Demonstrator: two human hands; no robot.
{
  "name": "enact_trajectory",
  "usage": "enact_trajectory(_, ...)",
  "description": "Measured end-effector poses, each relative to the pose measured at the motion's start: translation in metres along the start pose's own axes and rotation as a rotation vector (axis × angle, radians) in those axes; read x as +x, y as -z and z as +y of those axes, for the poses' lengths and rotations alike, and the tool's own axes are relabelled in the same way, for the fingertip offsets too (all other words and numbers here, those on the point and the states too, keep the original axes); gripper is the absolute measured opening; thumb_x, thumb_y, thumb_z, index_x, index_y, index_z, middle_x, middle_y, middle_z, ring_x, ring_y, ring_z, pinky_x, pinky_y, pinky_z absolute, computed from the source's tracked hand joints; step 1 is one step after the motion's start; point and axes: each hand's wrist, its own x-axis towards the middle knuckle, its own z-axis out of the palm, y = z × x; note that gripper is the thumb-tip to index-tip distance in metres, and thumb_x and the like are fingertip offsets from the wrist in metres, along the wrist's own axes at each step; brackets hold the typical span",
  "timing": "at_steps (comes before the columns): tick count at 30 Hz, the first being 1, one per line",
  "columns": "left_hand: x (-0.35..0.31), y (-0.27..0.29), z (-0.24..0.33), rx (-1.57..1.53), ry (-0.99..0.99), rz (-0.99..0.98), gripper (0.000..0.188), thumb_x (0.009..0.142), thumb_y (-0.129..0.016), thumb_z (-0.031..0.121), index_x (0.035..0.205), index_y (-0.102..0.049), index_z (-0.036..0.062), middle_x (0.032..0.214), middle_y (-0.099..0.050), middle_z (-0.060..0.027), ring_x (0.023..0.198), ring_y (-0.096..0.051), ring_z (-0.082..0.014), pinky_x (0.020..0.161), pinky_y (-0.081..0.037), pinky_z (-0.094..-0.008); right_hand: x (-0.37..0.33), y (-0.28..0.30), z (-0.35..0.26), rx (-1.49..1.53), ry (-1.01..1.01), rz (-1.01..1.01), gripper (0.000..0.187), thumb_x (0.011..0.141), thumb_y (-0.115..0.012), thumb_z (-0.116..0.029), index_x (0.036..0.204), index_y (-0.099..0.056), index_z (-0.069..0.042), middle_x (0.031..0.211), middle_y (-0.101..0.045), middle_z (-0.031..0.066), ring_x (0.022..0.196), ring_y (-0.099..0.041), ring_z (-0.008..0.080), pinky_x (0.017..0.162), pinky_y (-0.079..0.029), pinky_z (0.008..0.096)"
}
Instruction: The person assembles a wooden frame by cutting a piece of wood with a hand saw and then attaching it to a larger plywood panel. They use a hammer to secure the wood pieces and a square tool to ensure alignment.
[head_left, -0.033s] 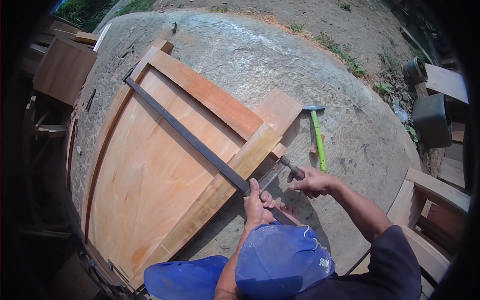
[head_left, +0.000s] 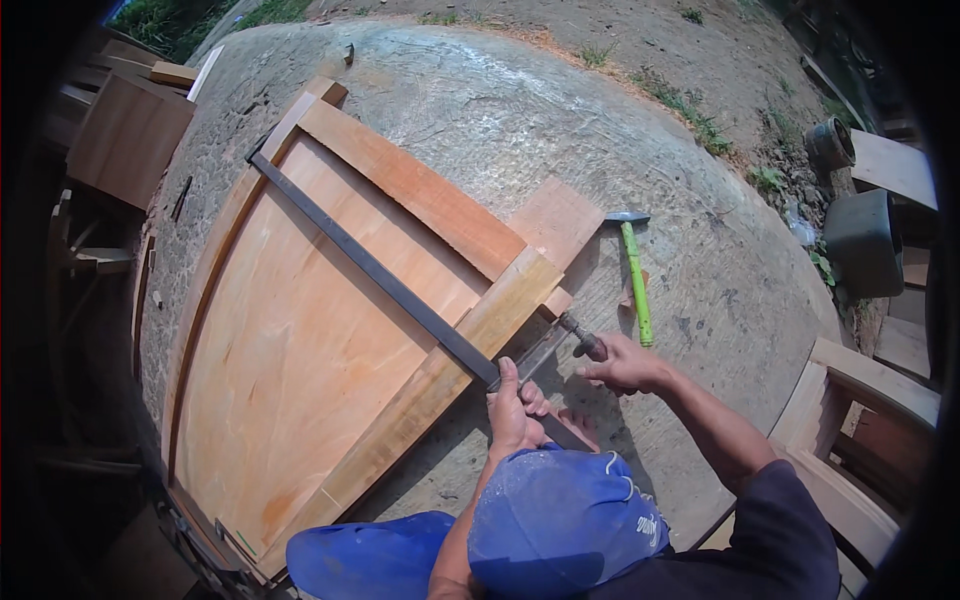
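Observation:
A long dark bar clamp [head_left: 345,247] lies diagonally across a wooden panel frame [head_left: 410,405]. Its far jaw hooks over the frame's far left rail. My left hand [head_left: 515,418] is wrapped round the clamp's bar just past the near rail, thumb up along it. The fingers of my right hand [head_left: 628,366] are curled at the clamp's screw handle [head_left: 592,346], partly hiding its end. At the screw's tip, a small wood block [head_left: 558,301] sits against the near rail. A reddish rail [head_left: 410,190] spans the frame's far right end.
A hammer with a lime-green handle [head_left: 637,285] lies on the concrete right of the frame. A flat board [head_left: 556,220] sticks out from under the corner. Wooden frames [head_left: 820,400] stand at right, near a grey-green container [head_left: 864,245]. A blue cap [head_left: 560,520] covers the lower middle.

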Motion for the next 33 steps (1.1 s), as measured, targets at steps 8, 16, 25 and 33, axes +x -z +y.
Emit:
enact_trajectory(8, 0.003, 0.004, 0.001, 0.015, -0.030, -0.011, 0.044, 0.093, -0.071, 0.054, 0.097, -0.045, 0.0181, 0.060, -0.041, 0.0024, 0.047, -0.039, -0.0095, 0.046, -0.034, -0.0276, -0.005, -0.031, 0.001, -0.602, 0.204, 0.472, 0.045, 0.092, -0.071, -0.032, 0.113, -0.047, 0.000, 0.086, -0.067, 0.0290, 0.088, -0.067, 0.0501, 0.075, -0.052, 0.0567)
enact_trajectory(16, 0.006, 0.008, -0.002, -0.006, -0.011, -0.026, 0.042, 0.094, -0.070, 0.053, 0.096, -0.046, 0.0182, 0.060, -0.042, 0.0021, 0.047, -0.039, -0.0087, 0.046, -0.034, -0.0271, 0.012, 0.002, 0.000, 0.067, -0.082, -0.086, 0.033, 0.086, -0.078, -0.017, 0.105, -0.055, -0.005, 0.063, -0.056, 0.0062, 0.048, -0.058, 0.0232, 0.042, -0.046, 0.0384)
enact_trajectory(25, 0.000, 0.005, 0.002, 0.006, -0.027, 0.008, 0.043, 0.093, -0.071, 0.054, 0.094, -0.046, 0.0186, 0.061, -0.042, 0.0024, 0.047, -0.040, -0.0086, 0.046, -0.034, -0.0269, 0.006, -0.038, 0.015, -0.584, 0.304, 0.567, 0.032, 0.089, -0.072, -0.018, 0.108, -0.054, -0.001, 0.070, -0.064, 0.0206, 0.067, -0.068, 0.0416, 0.060, -0.053, 0.0514)
enact_trajectory(33, 0.004, 0.007, -0.003, 0.022, -0.041, -0.016, 0.043, 0.093, -0.072, 0.053, 0.089, -0.046, 0.0184, 0.061, -0.043, 0.0018, 0.047, -0.040, -0.0090, 0.046, -0.035, -0.0276, -0.003, 0.006, -0.018, 0.286, -0.224, -0.218, 0.032, 0.084, -0.075, -0.009, 0.111, -0.058, -0.007, 0.062, -0.051, -0.0012, 0.041, -0.050, 0.0087, 0.034, -0.033, 0.0251)
